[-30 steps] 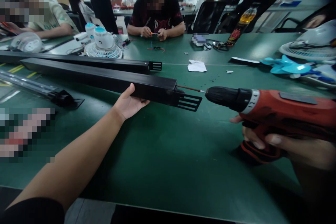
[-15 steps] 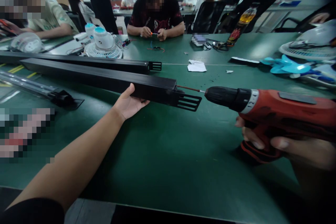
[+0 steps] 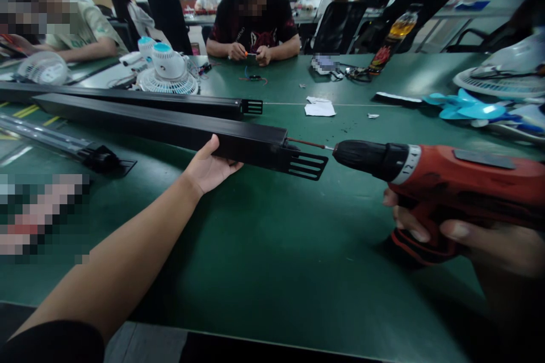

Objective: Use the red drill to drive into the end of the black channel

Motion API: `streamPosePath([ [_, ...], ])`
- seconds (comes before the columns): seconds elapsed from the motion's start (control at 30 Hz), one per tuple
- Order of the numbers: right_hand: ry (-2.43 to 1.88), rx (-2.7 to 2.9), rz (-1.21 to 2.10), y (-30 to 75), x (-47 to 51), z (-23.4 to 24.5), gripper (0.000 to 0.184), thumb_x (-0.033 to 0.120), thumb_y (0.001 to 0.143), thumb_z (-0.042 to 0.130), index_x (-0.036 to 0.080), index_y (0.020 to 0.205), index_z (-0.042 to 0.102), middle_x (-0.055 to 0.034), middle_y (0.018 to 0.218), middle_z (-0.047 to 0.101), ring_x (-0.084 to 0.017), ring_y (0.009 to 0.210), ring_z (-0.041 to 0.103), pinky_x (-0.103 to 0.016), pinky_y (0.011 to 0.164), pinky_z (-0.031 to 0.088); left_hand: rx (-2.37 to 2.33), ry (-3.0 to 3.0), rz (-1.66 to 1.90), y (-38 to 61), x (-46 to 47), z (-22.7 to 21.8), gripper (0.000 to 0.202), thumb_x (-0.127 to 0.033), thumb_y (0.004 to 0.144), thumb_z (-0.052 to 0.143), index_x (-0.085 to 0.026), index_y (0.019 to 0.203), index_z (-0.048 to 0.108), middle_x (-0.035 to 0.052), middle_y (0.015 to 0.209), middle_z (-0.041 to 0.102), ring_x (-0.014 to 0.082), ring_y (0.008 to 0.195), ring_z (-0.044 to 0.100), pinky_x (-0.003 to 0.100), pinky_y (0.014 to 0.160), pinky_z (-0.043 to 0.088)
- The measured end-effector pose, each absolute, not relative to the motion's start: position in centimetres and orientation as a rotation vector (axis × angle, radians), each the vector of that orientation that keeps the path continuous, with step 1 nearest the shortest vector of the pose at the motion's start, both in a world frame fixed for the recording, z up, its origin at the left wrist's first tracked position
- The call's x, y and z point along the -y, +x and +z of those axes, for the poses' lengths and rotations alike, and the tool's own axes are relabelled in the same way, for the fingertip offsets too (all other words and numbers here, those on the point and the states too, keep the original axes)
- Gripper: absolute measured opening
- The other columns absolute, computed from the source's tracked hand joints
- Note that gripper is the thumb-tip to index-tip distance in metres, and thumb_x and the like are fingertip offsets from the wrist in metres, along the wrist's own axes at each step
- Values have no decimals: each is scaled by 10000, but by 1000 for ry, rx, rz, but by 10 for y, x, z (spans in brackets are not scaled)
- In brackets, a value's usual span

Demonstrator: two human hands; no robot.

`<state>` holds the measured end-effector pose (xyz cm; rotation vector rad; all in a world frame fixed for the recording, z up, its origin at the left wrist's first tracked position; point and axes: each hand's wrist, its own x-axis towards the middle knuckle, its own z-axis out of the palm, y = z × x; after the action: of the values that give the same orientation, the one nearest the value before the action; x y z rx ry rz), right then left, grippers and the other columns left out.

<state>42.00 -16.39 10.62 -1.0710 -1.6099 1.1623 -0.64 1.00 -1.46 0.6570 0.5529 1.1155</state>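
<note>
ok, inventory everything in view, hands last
Long rectangular tube: 1, black, centre
Similar long tube: 1, black, behind
Long shiny bar: 1, grey, left
Power drill: 1, red and black, right
Thin rod: 1, brownish, between drill and tube
Plastic fan parts: several, white and blue, both sides
Bottle: 1, amber and black, back right
Wired parts: several, dark, back
Paper scraps: several, white, centre
Tabletop: 1, green, beneath
Chairs: several, black, background
People: several, mixed clothing, background
Left hand: 1, bare, on tube
Right hand: 1, bare, on drill
</note>
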Motion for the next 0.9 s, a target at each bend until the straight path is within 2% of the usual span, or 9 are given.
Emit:
streamPosePath([
  [0.17, -1024, 1664, 1127, 415, 163, 111, 404, 464, 712, 661, 184, 1004, 668, -15, 474, 578, -141, 313, 467, -262, 230, 370, -533, 659, 1111, -9, -12, -17, 529, -675, 1055, 948, -304, 1422, 862, 135, 1422, 932, 398, 1503, 832, 502, 1250, 693],
  [0.33, -1042, 1652, 1123, 414, 162, 111, 375, 449, 704, 678, 183, 968, 669, -20, 496, 592, -134, 315, 474, -250, 227, 380, -545, 651, 1102, -8, -10, -13, 502, -632, 1054, 961, -294, 1411, 857, 125, 1389, 936, 388, 1483, 837, 495, 1244, 694],
  [0.5, -1042, 1652, 1137, 411, 161, 114, 355, 444, 716, 670, 179, 953, 665, -10, 454, 575, -122, 291, 448, -240, 216, 351, -611, 642, 1142, -3, -5, -7, 530, -638, 1027, 988, -277, 1393, 856, 140, 1440, 923, 406, 1526, 810, 514, 1279, 678],
  [0.9, -1030, 1707, 1032, 402, 160, 121, 333, 461, 708, 671, 189, 899, 683, -17, 479, 595, -116, 290, 473, -230, 215, 365, -505, 659, 1079, -11, -14, -16, 508, -615, 1054, 965, -297, 1435, 855, 119, 1416, 938, 372, 1470, 850, 473, 1231, 694],
])
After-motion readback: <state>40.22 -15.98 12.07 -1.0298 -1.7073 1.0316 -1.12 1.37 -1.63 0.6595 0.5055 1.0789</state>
